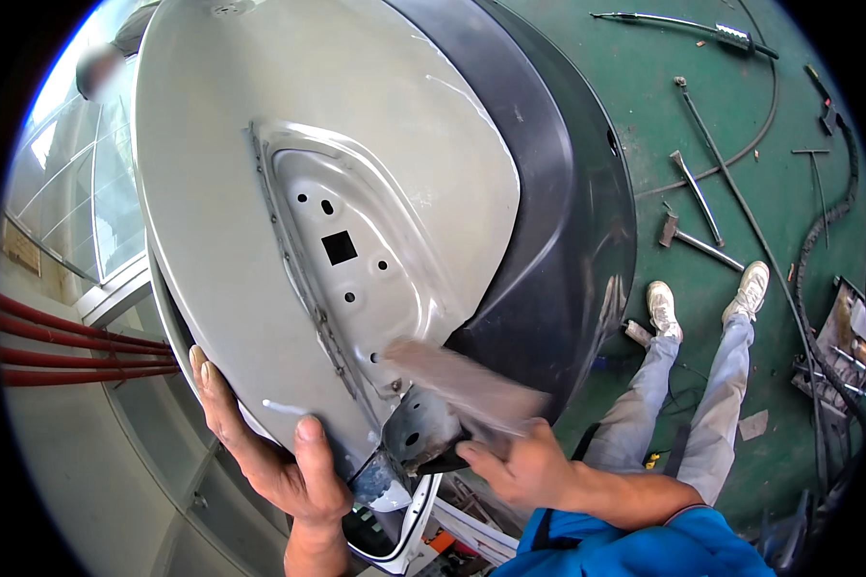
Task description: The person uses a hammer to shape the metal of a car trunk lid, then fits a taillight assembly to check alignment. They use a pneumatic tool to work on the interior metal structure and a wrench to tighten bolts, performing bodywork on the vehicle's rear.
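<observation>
A blurred, brownish block-shaped tool (452, 377) is gripped at its lower end by the right hand (527, 471), over the bottom corner of the grey car body panel (212, 240). The left hand (293, 481) spreads wide along its edge; a stroke glancing off the metal corner piece (420, 421) could catch the thumb

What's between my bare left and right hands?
The head view shows the pale metal panel's lower end, then a scuffed grey corner piece, between left hand and right hand.
</observation>
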Tool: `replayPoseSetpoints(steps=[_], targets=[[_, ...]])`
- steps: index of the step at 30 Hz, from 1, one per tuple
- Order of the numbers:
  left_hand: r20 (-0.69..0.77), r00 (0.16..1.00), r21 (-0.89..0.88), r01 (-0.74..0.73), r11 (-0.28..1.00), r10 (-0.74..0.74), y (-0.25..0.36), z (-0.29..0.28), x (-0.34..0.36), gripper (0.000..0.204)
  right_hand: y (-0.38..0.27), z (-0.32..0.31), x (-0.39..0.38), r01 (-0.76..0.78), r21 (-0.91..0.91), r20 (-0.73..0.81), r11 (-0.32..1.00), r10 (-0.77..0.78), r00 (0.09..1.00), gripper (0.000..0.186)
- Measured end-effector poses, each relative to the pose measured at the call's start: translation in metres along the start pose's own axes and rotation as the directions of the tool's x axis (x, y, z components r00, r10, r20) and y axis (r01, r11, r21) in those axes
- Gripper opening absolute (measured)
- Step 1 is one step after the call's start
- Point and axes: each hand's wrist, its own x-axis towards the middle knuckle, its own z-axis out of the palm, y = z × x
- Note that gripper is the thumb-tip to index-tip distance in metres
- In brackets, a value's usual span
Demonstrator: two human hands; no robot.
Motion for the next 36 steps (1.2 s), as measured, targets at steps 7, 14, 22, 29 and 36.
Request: replayPoseSetpoints(steps=[7, 14, 22, 29, 36], targets=[[0.000, 1.000, -0.002, 0.005, 1.000, -0.005, -0.002, 0.000, -0.001, 0.076, -0.003, -0.013, -0.005, -0.021, 0.093, -0.123, 0.995, 0.032, 0.992, 0.030], [0.006, 1.000, 0.014, 0.010, 1.000, -0.010, -0.001, -0.002, -0.001, 0.076, -0.010, -0.011, -0.005, 0.009, 0.110, -0.136, 0.994, 0.006, 0.991, 0.030], [0.002, 1.000, -0.010, 0.013, 1.000, -0.013, 0.001, -0.002, -0.002, 0.075, -0.007, -0.005, -0.004, -0.062, 0.070, -0.040, 0.996, 0.065, 0.997, 0.031], [-0.003, 1.000, -0.023, 0.008, 1.000, -0.008, 0.002, -0.003, 0.000, 0.075, -0.011, -0.005, 0.001, -0.040, 0.089, -0.053, 0.995, 0.045, 0.998, 0.033], [0.011, 1.000, -0.027, -0.004, 1.000, 0.004, 0.004, -0.007, 0.000, 0.073, -0.010, 0.004, -0.001, -0.053, 0.051, -0.035, 0.997, 0.055, 0.998, 0.032]])
